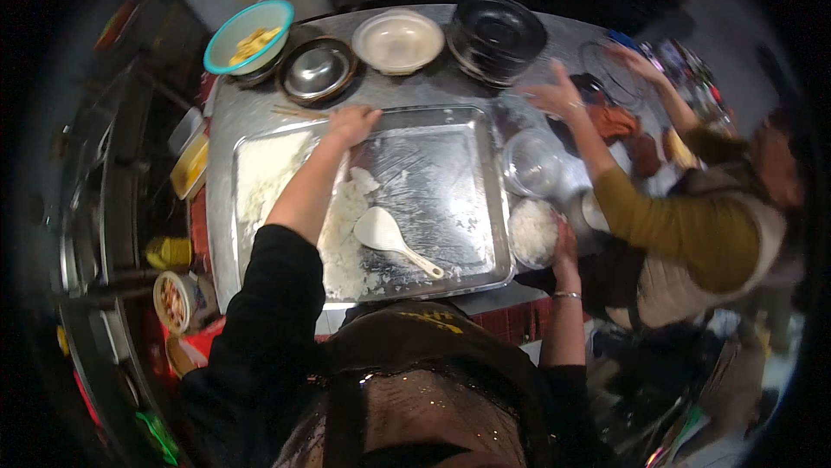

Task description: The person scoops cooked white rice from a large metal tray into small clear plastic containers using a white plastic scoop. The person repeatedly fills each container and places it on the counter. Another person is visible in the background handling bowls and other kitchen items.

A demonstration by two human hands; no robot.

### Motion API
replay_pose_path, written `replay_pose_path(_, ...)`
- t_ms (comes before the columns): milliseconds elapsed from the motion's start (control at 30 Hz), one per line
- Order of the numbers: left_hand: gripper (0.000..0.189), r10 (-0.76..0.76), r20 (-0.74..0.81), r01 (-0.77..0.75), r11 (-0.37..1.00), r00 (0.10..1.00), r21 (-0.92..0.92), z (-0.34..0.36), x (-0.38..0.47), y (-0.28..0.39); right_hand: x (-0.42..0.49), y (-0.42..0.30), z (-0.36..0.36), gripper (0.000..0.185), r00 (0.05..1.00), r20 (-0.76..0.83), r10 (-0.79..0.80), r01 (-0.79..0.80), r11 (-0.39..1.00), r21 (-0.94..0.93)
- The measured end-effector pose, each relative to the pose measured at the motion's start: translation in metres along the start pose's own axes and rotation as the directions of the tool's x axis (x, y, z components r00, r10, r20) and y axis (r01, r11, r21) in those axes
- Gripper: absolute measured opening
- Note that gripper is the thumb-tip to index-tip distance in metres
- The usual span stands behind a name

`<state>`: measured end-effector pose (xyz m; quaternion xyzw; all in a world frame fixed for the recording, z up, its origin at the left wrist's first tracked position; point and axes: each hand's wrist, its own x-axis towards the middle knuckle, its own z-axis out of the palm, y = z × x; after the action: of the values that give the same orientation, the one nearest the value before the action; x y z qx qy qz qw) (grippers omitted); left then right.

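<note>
A large metal tray [498,221] lies before me, with white cooked rice [269,166] spread over its left part. My left hand [354,125] grips the tray's far rim; its fingertips are partly hidden. Thin wooden chopsticks [295,112] lie just left of that hand. A white rice paddle [383,231] rests in the tray, its blade by the rice and its handle towards me. To the right of the tray, my right hand [566,250] holds the right side of a round bowl of rice [533,233]. Beyond that bowl stands a clear plastic bowl [533,163].
Along the far edge stand a turquoise-rimmed bowl [221,65] with yellow food, a metal bowl [317,72], a pale bowl [398,42] and stacked black dishes [496,39]. A co-worker [682,234] reaches over the table's right side. Food tubs [185,302] stand at left.
</note>
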<state>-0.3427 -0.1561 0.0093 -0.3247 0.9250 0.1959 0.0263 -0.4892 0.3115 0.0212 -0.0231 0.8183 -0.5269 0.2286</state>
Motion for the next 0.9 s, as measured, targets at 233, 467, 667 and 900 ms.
replay_pose_path(233, 0.042, -0.124, -0.136, 0.122, 0.992, 0.983, -0.023, 0.021, 0.01, -0.02, 0.008, 0.006, 0.009, 0.039, 0.999, 0.004, 0.049, -0.048, 0.959, 0.279)
replay_pose_path(467, 0.035, -0.06, -0.209, 0.035, 0.992, 0.976, -0.12, 0.017, 0.014, -0.033, 0.008, 0.014, 0.01, 0.04, 0.999, 0.019, -0.03, 0.018, 0.894, 0.447)
replay_pose_path(667, 0.026, -0.049, -0.233, 0.037, 0.998, 0.971, -0.055, 0.005, 0.01, -0.022, 0.034, 0.02, -0.058, 0.046, 0.798, -0.558, 0.23, 0.1, 0.862, 0.497)
replay_pose_path(900, 0.033, 0.472, -0.117, -0.469, 0.752, 0.874, -0.463, 0.022, 0.025, 0.172, 0.098, 0.026, -0.142, 0.051, 0.797, -0.533, 0.285, 0.159, 0.753, 0.639)
